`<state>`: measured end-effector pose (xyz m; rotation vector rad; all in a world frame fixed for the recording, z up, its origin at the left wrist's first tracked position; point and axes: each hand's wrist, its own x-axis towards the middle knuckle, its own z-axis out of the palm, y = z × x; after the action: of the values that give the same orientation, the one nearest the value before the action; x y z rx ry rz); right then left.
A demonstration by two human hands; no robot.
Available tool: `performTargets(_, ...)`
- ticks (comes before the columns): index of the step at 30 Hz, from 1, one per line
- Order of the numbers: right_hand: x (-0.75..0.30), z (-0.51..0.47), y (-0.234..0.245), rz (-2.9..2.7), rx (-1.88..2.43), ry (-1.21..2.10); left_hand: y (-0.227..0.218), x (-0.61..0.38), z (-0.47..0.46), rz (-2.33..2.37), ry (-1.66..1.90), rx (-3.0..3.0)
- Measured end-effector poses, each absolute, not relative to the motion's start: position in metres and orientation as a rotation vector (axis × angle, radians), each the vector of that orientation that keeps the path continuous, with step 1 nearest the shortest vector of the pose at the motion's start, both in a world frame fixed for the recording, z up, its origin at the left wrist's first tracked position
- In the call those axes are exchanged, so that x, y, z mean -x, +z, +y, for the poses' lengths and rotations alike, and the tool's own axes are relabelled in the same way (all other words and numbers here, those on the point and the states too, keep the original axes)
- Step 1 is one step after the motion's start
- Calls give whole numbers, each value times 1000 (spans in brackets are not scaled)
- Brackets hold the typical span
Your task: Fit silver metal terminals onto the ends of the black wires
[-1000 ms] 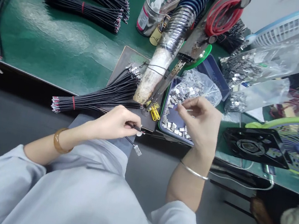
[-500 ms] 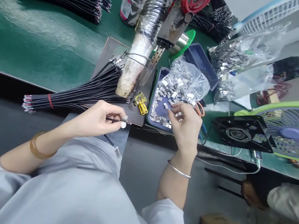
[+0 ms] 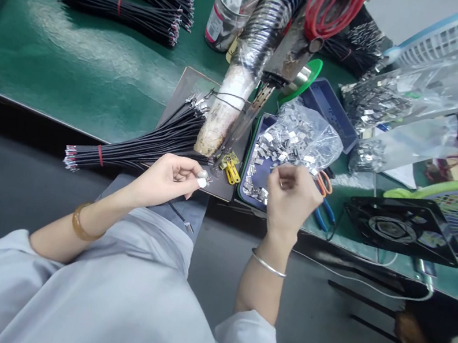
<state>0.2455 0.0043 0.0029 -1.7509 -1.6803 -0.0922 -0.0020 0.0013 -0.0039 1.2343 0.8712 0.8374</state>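
Observation:
My left hand (image 3: 179, 179) is closed in a pinch around a thin black cable, whose stripped end (image 3: 209, 180) pokes out past the fingertips. Below that hand a black cable with a metal connector (image 3: 188, 226) on its end hangs over my lap. My right hand (image 3: 293, 194) hovers over the front right of a blue tray (image 3: 260, 172) strewn with small silvery metal connectors (image 3: 266, 145). Its thumb and forefinger are pressed together; what is between them is hidden. Left of the tray, a tied bundle of black cables (image 3: 145, 148) rests on a brown board (image 3: 185, 81).
A soldering iron in a stand (image 3: 261, 98) and a taped fume hose (image 3: 234, 87) reach down over the board. Close by are a yellow tool (image 3: 231, 170), orange-and-blue pliers (image 3: 324, 211) and a black fan (image 3: 404, 227). More cable bundles (image 3: 115, 9) lie at the back left.
The view has turned left, so the bench appears further right. My right thumb and forefinger have closed together over the tray. My left hand keeps its pinch on the cable.

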Motion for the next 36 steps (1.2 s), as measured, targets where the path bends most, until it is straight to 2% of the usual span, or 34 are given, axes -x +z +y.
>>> performTargets(5, -184, -44, 9, -1480, 1467, -98, -3, -4, -2, 927, 927, -1219)
performTargets(13, -154, -49, -10, -1385, 1404, 546, -1, -6, -10, 989, 1013, -1365)
performTargets(27, -161, -45, -7, -1340, 1353, 780, -3, 3, -7, 916, 1029, -1718)
performTargets(31, -163, -49, -1, -1458, 1360, 729, -3, 6, -6, 847, 977, -1827)
performTargets(36, -151, -54, -10, -1515, 1331, 402, -2, 3, -7, 866, 893, -1423)
